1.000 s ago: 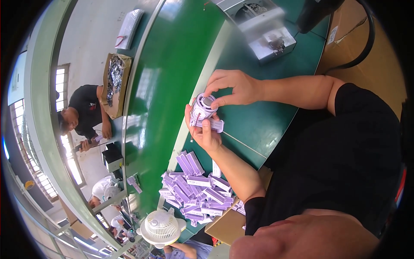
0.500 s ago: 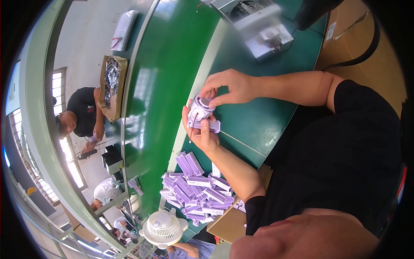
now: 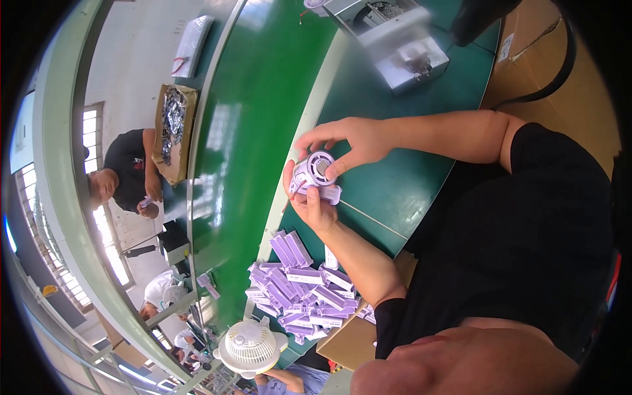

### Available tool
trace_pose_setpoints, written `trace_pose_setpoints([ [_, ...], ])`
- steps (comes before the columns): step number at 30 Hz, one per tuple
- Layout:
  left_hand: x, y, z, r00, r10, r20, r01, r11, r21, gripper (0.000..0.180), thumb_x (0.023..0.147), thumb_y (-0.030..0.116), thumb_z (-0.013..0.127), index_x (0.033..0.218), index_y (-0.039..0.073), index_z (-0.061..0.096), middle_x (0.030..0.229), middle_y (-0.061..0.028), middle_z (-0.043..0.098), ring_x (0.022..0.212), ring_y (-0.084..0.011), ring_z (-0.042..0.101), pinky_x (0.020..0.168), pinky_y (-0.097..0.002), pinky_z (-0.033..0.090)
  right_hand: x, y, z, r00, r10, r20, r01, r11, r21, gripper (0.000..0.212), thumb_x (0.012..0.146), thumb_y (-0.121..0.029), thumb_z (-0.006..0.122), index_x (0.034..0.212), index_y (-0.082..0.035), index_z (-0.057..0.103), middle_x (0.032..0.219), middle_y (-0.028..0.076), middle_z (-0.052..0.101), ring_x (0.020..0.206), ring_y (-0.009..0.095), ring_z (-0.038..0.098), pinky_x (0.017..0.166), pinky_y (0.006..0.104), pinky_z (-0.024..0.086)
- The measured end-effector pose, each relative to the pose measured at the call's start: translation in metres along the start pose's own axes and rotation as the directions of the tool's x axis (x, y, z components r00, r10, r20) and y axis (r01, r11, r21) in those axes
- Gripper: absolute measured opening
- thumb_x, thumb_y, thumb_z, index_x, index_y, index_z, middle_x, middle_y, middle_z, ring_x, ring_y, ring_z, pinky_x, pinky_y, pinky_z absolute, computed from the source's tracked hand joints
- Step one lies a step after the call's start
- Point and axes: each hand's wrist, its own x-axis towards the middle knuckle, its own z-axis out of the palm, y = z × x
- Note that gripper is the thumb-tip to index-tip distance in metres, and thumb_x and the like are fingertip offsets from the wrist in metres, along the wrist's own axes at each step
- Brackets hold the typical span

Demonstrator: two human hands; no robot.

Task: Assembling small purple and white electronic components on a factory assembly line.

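A lavender, round-headed plastic housing (image 3: 305, 176) with a slotted ring and a grey centre disc is held over the bench. My left hand (image 3: 311, 210) wraps it from below, thumb on the near side and fingers around the far side. A flat lavender piece (image 3: 330, 193) sticks out beside that thumb, and a thin red wire hangs near the palm. From the other side, my right hand (image 3: 352, 141) arches over the head, its thumb on the ring beside the disc and its fingers at the far edge; their exact contact is partly hidden.
A heap of lavender rectangular parts (image 3: 296, 283) lies left on the bench, near a cardboard box (image 3: 347, 342). Metal fixtures (image 3: 415, 62) stand right. Across the green belt (image 3: 263, 105), a person in black handles a small part beside a carton (image 3: 181, 168). A white basket-like fan (image 3: 250, 347) is far left.
The housing has turned so that its ringed face shows more. My right hand's fingers have spread over the far edge. The person across the belt has drawn their hands together.
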Motion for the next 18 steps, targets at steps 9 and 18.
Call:
trace_pose_setpoints([
  [9,0.005,-0.015,-0.007,0.973,0.197,-0.117,-0.125,0.883,0.452,0.063,0.089,0.015,0.087,0.14,0.001,0.052,0.125,-0.0156,0.065,0.107,-0.0236,0.069,0.089,-0.0324,0.059,-0.002,0.011,-0.005,0.977,0.197,0.085,-0.204,0.976,0.077,0.056,0.092,-0.017,0.083,0.143,-0.006,0.061,0.14,0.01,0.068,0.125,0.023,0.067,0.111,0.04,0.051],
  [18,0.002,-0.019,0.027,0.974,0.177,-0.144,0.006,0.611,0.792,0.058,0.08,0.017,0.092,0.13,0.0,0.067,0.115,-0.0125,0.074,0.102,-0.0194,0.07,0.094,-0.0352,0.057,0.003,0.008,-0.014,1.0,0.027,0.002,-0.026,0.966,-0.256,0.041,0.094,-0.023,0.073,0.132,-0.006,0.071,0.132,0.012,0.072,0.122,0.028,0.069,0.103,0.0383,0.054],
])
